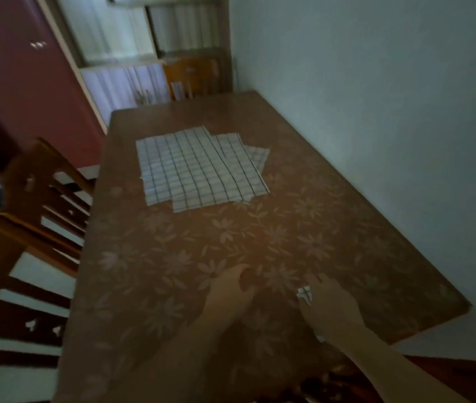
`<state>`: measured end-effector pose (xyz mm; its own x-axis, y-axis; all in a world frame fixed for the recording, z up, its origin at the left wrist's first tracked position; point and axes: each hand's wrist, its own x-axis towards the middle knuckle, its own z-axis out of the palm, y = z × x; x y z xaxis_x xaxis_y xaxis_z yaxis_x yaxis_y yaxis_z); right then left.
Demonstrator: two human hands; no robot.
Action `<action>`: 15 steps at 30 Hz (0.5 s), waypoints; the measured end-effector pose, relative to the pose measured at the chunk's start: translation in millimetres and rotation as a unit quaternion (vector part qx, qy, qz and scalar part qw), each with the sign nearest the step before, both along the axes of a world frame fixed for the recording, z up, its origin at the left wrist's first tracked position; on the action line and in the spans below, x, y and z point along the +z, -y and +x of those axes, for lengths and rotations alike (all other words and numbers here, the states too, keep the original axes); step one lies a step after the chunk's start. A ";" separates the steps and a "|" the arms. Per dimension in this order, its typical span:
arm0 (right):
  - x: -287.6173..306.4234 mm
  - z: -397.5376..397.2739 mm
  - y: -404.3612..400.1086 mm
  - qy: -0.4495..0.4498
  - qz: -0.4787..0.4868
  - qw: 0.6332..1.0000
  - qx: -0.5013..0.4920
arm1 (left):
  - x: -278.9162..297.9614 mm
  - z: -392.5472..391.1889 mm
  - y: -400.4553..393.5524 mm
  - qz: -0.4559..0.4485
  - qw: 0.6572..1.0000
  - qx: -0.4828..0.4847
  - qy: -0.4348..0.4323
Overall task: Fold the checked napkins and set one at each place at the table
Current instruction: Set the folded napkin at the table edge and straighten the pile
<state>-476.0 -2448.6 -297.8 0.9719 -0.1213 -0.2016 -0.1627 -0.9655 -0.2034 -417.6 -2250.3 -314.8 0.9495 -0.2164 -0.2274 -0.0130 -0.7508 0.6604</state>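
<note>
The right hand [329, 306], at 5 o'clock on the table [332, 228], curls its fingers around a small bit of checked cloth [305, 293]. The left hand [231, 289], just beside it at 6 o'clock, lies curled on the flowered top, and I cannot tell if it holds anything. The checked napkins [199, 167] lie flat in a loose pile at 12 o'clock, well apart from both hands; no writing can be read.

Matt checked cloth napkins [201, 167] on seemingly smooth floral tablecloth [318, 242]; wooden chairs [36, 199].
</note>
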 end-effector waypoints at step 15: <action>146.7 20.0 -365.5 0.127 -0.015 0.992 0.011 | 158.0 -5.4 -439.5 0.170 0.968 -0.075 0.166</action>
